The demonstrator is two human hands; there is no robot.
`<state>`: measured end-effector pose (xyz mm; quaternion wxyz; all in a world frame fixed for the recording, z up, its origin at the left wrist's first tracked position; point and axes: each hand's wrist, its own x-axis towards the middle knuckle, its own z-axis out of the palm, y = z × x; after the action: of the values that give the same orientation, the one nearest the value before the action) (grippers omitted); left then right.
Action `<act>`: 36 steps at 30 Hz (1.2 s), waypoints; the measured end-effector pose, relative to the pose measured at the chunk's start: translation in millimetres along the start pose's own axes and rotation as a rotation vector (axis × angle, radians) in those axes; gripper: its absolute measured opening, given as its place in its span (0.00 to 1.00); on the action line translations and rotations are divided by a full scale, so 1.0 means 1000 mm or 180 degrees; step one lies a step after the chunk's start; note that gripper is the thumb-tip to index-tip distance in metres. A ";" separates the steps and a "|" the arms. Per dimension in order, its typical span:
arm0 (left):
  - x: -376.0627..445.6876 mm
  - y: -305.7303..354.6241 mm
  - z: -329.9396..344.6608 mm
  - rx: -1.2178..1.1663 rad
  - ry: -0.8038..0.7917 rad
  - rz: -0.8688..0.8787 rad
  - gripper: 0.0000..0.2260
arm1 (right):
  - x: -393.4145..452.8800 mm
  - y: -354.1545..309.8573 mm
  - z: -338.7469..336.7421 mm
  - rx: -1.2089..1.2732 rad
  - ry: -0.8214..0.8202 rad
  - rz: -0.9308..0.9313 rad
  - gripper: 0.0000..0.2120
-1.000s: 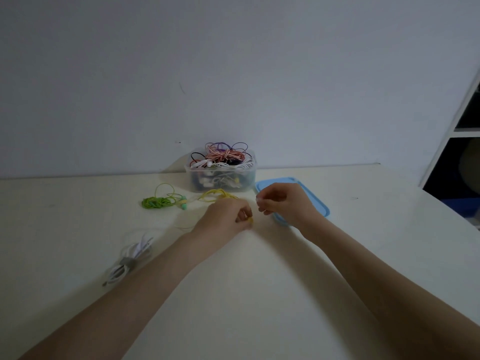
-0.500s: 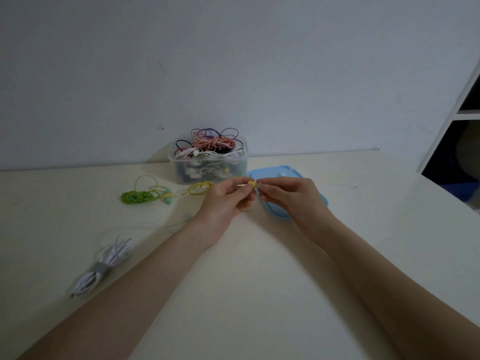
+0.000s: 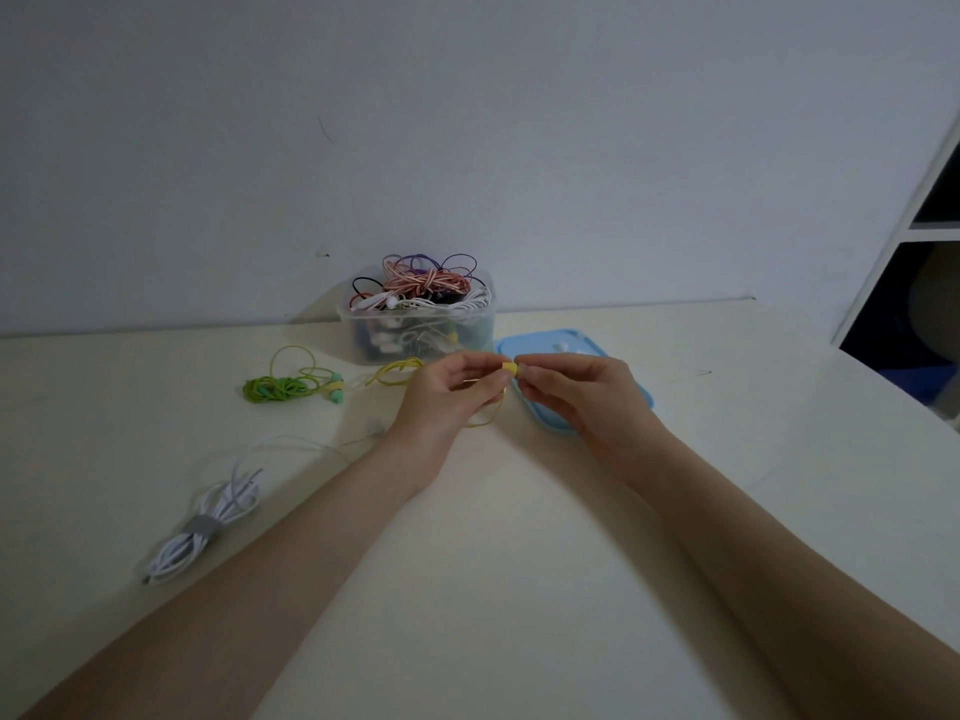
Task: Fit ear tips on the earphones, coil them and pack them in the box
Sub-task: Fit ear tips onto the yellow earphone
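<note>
My left hand [image 3: 451, 394] pinches a yellow earbud [image 3: 508, 368] a little above the table. Its yellow cable [image 3: 397, 372] loops back to the left and under my palm. My right hand [image 3: 574, 393] meets the earbud from the right with pinched fingertips; whatever sits between those fingertips is hidden. Behind my hands, a clear plastic box [image 3: 480, 324] holds several tangled earphones. The blue lid [image 3: 540, 343] lies to its right, partly under my right hand, with small white bits on it.
A coiled green earphone set [image 3: 280, 388] lies left of the box. A bundled white cable [image 3: 200, 532] with a grey band lies at the near left. The wall stands close behind the box. A white shelf unit [image 3: 904, 226] rises at the right edge.
Both hands rose off the table and came together. The left brought the yellow earbud up from the table; the right closed in on it from the right.
</note>
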<state>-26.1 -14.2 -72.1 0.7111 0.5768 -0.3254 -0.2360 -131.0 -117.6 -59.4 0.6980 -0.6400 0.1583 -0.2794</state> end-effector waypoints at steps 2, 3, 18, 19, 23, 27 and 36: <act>0.000 0.000 -0.001 0.0024 -0.0002 0.0053 0.05 | 0.000 0.000 -0.001 0.0157 -0.0045 0.0078 0.08; -0.001 0.001 -0.001 -0.0001 -0.0005 0.0054 0.05 | 0.001 0.000 -0.001 0.0271 -0.0079 0.0120 0.07; -0.007 0.012 -0.003 -0.0679 -0.0395 -0.0303 0.06 | -0.007 -0.011 0.001 0.0937 -0.0135 0.0494 0.06; -0.008 0.013 -0.003 -0.0696 -0.0454 -0.0333 0.06 | -0.007 -0.011 0.001 0.0929 -0.0146 0.0503 0.06; -0.010 0.014 -0.006 -0.0593 -0.0572 -0.0390 0.07 | -0.008 -0.010 0.000 0.0835 -0.0149 0.0542 0.06; -0.009 0.012 -0.007 -0.0262 -0.0301 -0.0261 0.06 | -0.007 -0.008 0.002 0.0865 -0.0050 0.0514 0.07; -0.008 0.009 -0.006 0.0013 -0.0066 -0.0043 0.05 | -0.006 -0.004 0.001 0.0742 0.0000 0.0413 0.04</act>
<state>-27.5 -3.0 -65.8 0.7049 0.5780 -0.3293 -0.2461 -135.9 -112.9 -56.3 0.7843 -0.5430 0.1658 -0.2501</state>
